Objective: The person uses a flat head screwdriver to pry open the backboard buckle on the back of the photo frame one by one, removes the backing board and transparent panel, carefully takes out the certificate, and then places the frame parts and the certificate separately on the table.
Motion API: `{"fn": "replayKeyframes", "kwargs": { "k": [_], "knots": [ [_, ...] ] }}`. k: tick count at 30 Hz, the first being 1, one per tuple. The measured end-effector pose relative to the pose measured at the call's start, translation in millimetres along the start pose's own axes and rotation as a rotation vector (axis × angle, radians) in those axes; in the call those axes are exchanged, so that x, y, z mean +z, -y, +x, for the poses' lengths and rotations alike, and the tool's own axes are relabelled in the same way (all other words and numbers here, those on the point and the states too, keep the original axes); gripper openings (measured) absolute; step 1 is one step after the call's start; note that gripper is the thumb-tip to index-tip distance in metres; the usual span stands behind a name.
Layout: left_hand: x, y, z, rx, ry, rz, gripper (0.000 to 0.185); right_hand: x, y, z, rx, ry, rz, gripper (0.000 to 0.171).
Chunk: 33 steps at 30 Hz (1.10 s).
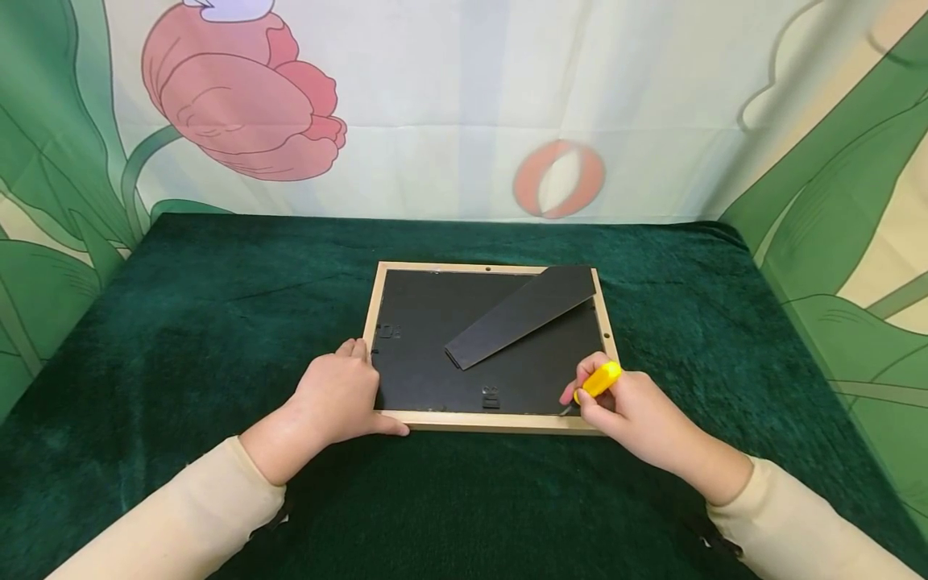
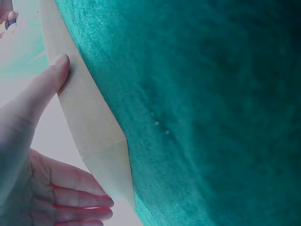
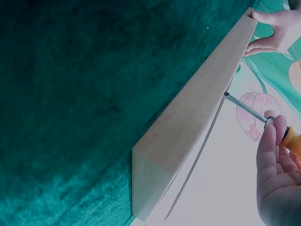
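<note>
A picture frame (image 1: 464,420) with a pale wooden rim lies face down, its black backing board (image 1: 428,306) uppermost. A black easel leg (image 1: 522,318) slants across the backing, raised off it at the lower edge. At the near left corner my left hand (image 1: 341,395) rests on the rim, thumb along the front side and fairly straight fingers (image 2: 77,181) against the left side. Near the front right corner my right hand (image 1: 616,403) grips a screwdriver (image 1: 601,379) by its yellow handle. The metal shaft (image 3: 247,107) reaches the inner edge of the front rim.
A dark green velvet cloth (image 1: 254,282) covers the table. Behind it hangs a printed curtain (image 1: 435,105) with flowers and leaves. Small metal hangers (image 1: 490,400) are fixed to the backing near the front and left sides.
</note>
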State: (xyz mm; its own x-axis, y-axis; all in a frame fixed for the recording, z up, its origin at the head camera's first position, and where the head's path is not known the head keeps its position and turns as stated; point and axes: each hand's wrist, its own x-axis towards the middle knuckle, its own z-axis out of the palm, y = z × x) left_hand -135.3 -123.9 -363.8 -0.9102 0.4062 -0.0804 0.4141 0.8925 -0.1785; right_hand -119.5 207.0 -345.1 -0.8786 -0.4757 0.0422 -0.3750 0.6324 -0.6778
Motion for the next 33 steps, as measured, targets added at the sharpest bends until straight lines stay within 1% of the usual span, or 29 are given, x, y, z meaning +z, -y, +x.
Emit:
{"fn": "replayKeyframes", "kwargs": {
  "k": [4, 6, 8, 10, 13, 14, 16, 20, 21, 23, 25, 28, 33],
  "knots": [
    [0.5, -0.3, -0.1, 0.003, -0.007, 0.001, 0.088, -0.1, 1.3, -0.6, -0.002, 0.010, -0.016, 0.016],
    [0.8, -0.3, -0.1, 0.005, -0.014, -0.003, 0.088, -2.1, 1.4, 0.4, -0.005, 0.030, -0.001, 0.015],
    [1.0, -0.4, 0.0, 0.007, -0.020, -0.007, 0.087, -5.6, -0.3, 2.8, 0.000, 0.055, 0.057, 0.012],
    [1.2, -0.5, -0.1, 0.009, -0.027, -0.008, 0.085, -10.4, -3.6, 6.1, 0.021, 0.071, 0.145, 0.010],
    [0.9, -0.8, 0.2, 0.011, -0.033, -0.001, 0.084, -17.5, -9.8, 10.1, 0.054, 0.075, 0.255, 0.015],
    [0.8, -1.1, 0.3, 0.012, -0.034, 0.000, 0.085, -19.3, -11.3, 10.9, 0.063, 0.070, 0.269, 0.019],
    [-0.2, -1.5, 0.6, 0.013, -0.027, 0.005, 0.085, -22.1, -12.5, 12.6, 0.073, 0.039, 0.255, 0.024],
    [-1.4, -1.9, 1.1, 0.011, -0.006, 0.008, 0.085, -27.1, -8.9, 21.4, 0.098, -0.079, 0.231, 0.031],
    [-1.6, -1.9, 1.1, 0.010, -0.001, 0.009, 0.085, -28.4, -7.6, 25.0, 0.100, -0.105, 0.241, 0.032],
    [-1.1, -1.7, 1.2, 0.008, 0.002, 0.006, 0.084, -30.4, -5.6, 33.3, 0.113, -0.116, 0.300, 0.034],
    [-0.7, -1.6, 1.3, 0.009, 0.001, 0.006, 0.085, -30.0, -3.8, 41.6, 0.128, -0.091, 0.359, 0.035],
    [-0.9, -1.6, 1.1, 0.011, -0.004, 0.005, 0.084, -24.4, -1.8, 53.4, 0.159, -0.021, 0.444, 0.039],
    [-2.2, -1.2, -0.3, 0.012, -0.008, -0.003, 0.085, -9.2, 3.6, 69.9, 0.223, 0.038, 0.502, 0.040]
  ]
}}
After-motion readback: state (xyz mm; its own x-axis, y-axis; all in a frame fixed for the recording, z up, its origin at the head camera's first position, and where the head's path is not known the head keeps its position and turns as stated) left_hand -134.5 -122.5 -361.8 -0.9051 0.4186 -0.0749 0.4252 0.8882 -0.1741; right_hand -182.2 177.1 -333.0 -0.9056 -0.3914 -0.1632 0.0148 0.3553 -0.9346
